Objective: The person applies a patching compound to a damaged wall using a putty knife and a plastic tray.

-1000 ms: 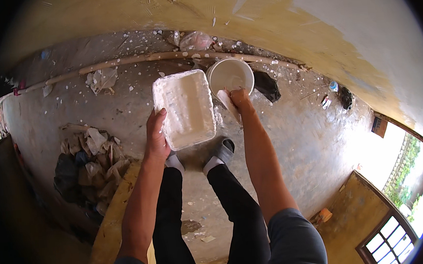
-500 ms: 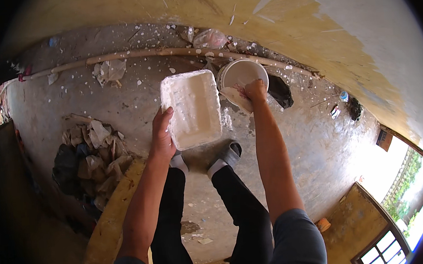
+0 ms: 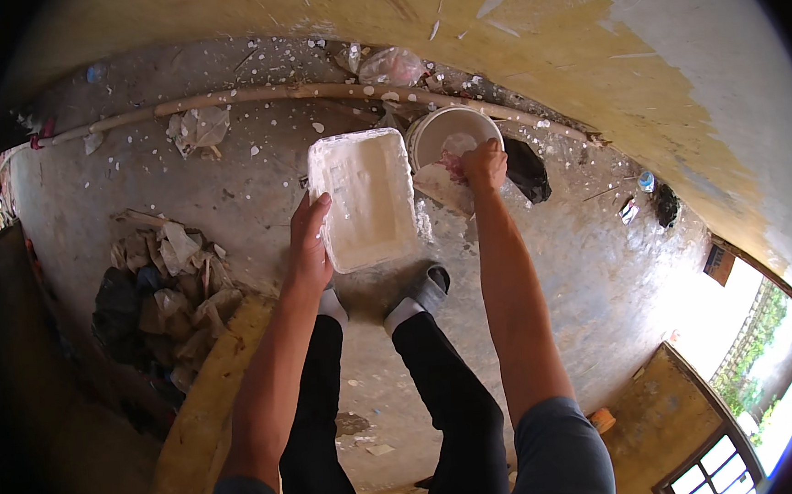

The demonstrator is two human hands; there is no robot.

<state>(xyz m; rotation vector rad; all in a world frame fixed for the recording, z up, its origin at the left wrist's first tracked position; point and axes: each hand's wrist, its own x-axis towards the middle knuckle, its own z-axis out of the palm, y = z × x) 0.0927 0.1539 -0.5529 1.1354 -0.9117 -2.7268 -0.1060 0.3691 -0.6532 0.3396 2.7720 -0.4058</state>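
Upper centre: your left hand (image 3: 310,241) grips the tray (image 3: 365,199), your right hand (image 3: 485,165) a pale blade (image 3: 442,188), now turned broadside at the bucket (image 3: 475,124)

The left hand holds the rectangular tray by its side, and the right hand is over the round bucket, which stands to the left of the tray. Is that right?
Not quite: in the head view the round bucket stands to the right of the rectangular tray. The left hand does hold the tray's side, and the right hand is over the bucket.

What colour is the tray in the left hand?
The tray is off-white; it shows best in the head view.
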